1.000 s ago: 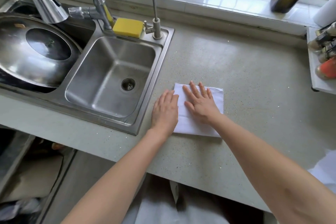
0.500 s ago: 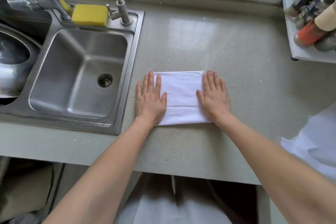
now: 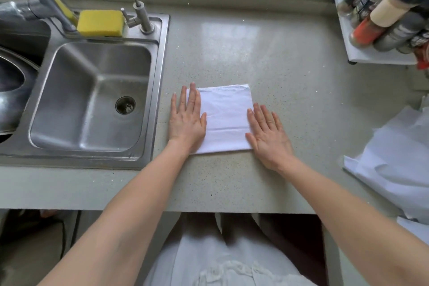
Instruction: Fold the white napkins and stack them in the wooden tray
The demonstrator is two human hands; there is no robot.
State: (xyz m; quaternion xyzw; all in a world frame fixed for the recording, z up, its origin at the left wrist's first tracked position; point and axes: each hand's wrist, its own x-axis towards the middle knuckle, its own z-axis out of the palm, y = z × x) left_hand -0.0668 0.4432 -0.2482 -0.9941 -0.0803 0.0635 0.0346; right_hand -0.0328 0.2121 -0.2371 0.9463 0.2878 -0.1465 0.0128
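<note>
The folded napkin (image 3: 225,118) was seen lying flat on the countertop (image 3: 290,76), just beside the sink (image 3: 92,100), squarely between the two hands. The left hand (image 3: 186,121) was laid flat, fingers straight, pressed on the napkin's left edge; the right hand (image 3: 267,132) was spread flat at the right edge, mostly on the counter, nothing gripped by either. The napkin looked nearly square, with its crease lines run left to right. Both hands were equally near, so another fold would likely be taken across, from one side edge to the other. A loose pile of white cloth (image 3: 394,165) was waiting well to the right. No wooden tray was in view.
</note>
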